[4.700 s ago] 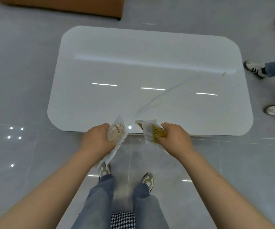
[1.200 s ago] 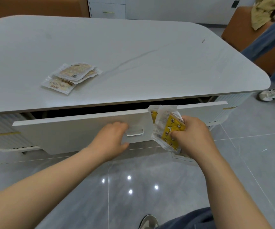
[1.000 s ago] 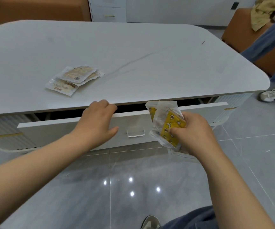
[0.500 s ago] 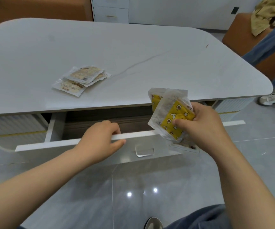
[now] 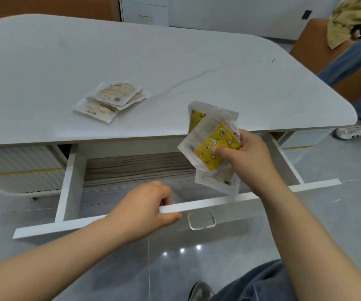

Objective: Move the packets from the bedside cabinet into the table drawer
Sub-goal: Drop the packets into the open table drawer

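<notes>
Bright yellow packet (image 5: 215,148), stars and moons on it; beige packets (image 5: 112,101) on a pale grey table (image 5: 45,61); drawer (image 5: 136,168) streaky inside, maybe grey-brown woodgrain.

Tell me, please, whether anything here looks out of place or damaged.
Nothing looks spilled or broken. A loose, askew pile of packets lies on the tabletop, not in the open drawer. A thin grey line crosses the tabletop; I cannot tell whether it is veining or a crack.
</notes>
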Tool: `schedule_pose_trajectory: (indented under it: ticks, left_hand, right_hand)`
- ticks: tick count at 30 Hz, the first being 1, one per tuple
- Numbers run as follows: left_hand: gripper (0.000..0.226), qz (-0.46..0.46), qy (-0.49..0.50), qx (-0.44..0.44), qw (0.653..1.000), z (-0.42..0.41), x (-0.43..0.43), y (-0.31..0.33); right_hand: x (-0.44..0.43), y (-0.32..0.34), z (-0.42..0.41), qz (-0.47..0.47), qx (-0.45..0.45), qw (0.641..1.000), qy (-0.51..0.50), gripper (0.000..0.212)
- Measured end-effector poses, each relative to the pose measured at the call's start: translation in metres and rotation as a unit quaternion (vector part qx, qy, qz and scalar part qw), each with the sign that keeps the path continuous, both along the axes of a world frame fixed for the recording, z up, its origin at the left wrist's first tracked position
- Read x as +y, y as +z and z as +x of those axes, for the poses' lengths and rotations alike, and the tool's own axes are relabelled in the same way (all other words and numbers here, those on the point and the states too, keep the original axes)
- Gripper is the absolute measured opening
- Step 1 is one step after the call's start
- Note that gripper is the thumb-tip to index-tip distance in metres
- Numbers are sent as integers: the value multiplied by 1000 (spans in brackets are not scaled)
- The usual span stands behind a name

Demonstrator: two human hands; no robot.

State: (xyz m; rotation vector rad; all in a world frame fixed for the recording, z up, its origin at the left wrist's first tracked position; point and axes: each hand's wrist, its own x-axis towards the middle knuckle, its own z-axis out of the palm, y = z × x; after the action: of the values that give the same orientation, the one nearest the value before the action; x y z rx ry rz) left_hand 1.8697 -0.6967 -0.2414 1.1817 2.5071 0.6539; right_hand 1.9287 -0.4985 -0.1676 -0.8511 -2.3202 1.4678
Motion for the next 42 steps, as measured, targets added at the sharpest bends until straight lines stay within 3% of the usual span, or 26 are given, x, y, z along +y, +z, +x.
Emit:
schedule_pose_trajectory:
  ticks: [8, 17, 25, 29, 35, 42]
  left_hand:
    - [30, 4, -21, -28, 999, 17, -7, -2]
    - [30, 6, -20, -59, 998, 17, -10, -2]
    - [38, -10, -12, -99, 995, 14, -10, -1]
    - [44, -1, 30, -197, 980, -1, -9, 13]
    - [22, 43, 120, -79, 989, -56, -23, 52]
    - [19, 93, 264, 45, 959, -119, -30, 73]
  right_hand:
    - [10, -42, -10, -5, -197, 980, 42, 12]
    - [11, -62, -22, 2, -289, 952, 104, 10]
    - [14, -67, -22, 218, -340, 910, 94, 54]
    - [7, -62, -27, 272, -307, 902, 137, 43]
    - [-15, -54, -36, 303, -281, 880, 235, 35]
    - [-29, -53, -41, 321, -253, 867, 285, 39]
